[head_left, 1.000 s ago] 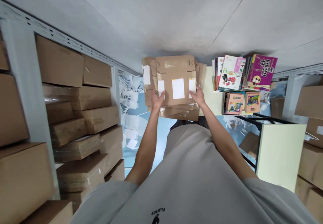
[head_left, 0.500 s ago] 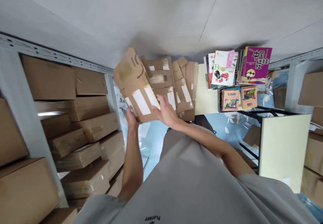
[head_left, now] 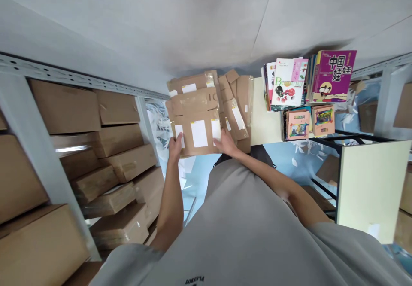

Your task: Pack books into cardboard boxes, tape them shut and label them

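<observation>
Both hands hold a flattened cardboard box (head_left: 193,110) with slots and three white labels along its near part. My left hand (head_left: 175,145) grips its near left corner, thumb on top beside a label. At the near right corner my right hand (head_left: 226,143) is closed on the edge, thumb over the right-hand label. The fingers beneath are hidden. Behind and under this piece lies another flattened carton (head_left: 189,82) with white labels and clear tape. Right of my right hand, more folded cardboard pieces (head_left: 237,101) lie overlapping on the table.
A pale tabletop (head_left: 265,125) extends to the right, bearing stacks of books: a purple book (head_left: 336,75), a white book (head_left: 289,82) and smaller pink books (head_left: 298,125). Shelves of cardboard boxes (head_left: 128,161) stand at the left. A pale board (head_left: 370,187) rises at the lower right.
The flattened box has come down from a tilted, raised position at the left. It now lies squarer, over the other carton. Both hands moved right with it.
</observation>
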Tool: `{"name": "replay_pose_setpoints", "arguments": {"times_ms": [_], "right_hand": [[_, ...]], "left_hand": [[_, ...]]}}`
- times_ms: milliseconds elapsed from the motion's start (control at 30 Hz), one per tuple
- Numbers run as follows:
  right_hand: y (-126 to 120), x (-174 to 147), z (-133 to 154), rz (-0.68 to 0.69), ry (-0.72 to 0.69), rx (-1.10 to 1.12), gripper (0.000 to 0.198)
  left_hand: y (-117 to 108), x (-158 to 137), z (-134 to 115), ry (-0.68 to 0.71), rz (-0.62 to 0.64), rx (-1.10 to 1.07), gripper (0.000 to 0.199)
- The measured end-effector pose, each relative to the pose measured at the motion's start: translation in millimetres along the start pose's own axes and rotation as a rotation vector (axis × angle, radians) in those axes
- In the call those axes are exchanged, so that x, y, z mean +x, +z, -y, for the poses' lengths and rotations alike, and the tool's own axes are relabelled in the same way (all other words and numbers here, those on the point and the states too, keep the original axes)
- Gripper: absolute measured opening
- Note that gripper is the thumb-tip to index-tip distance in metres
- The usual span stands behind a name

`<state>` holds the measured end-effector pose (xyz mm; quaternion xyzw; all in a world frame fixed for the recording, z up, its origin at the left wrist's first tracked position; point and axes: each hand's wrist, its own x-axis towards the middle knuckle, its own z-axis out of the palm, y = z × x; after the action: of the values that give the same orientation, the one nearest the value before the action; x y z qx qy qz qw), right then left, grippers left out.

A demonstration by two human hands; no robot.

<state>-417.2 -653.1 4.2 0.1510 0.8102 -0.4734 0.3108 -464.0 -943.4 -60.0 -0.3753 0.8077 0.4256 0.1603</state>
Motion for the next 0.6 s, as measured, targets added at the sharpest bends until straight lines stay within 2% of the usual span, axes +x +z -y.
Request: {"name": "replay_pose_setpoints", "arguments": {"times_ms": [100,200,267,367,467,533,600], "right_hand": [[-4,6,-8,0.072,0.176,-0.012,0.046],[1,-4,-4,0.043,0.205,-0.013,0.043],[5,-16,4,0.016,0.122,-0.014,0.036],[13,-30,24,0.016,-0.137,0.021,0.028],[22,-25,49,-0.014,-0.362,0.08,0.041],[26,-9,59,-0.042,-0.406,0.111,0.054],[26,13,59,-0.039,-0.352,0.106,0.057]], "left_hand": [[7,-4,-5,0.014,-0.042,0.126,0.035],[1,-14,-6,0.1,-0.128,0.182,0.04],[-8,-19,-4,0.121,-0.198,0.156,0.042],[-26,-18,-2,0.126,-0.29,0.01,0.037],[-44,0,-7,0.159,-0.362,-0.163,0.035],[-50,19,-14,0.185,-0.354,-0.213,0.041],[-47,37,-24,0.175,-0.291,-0.174,0.039]]}}
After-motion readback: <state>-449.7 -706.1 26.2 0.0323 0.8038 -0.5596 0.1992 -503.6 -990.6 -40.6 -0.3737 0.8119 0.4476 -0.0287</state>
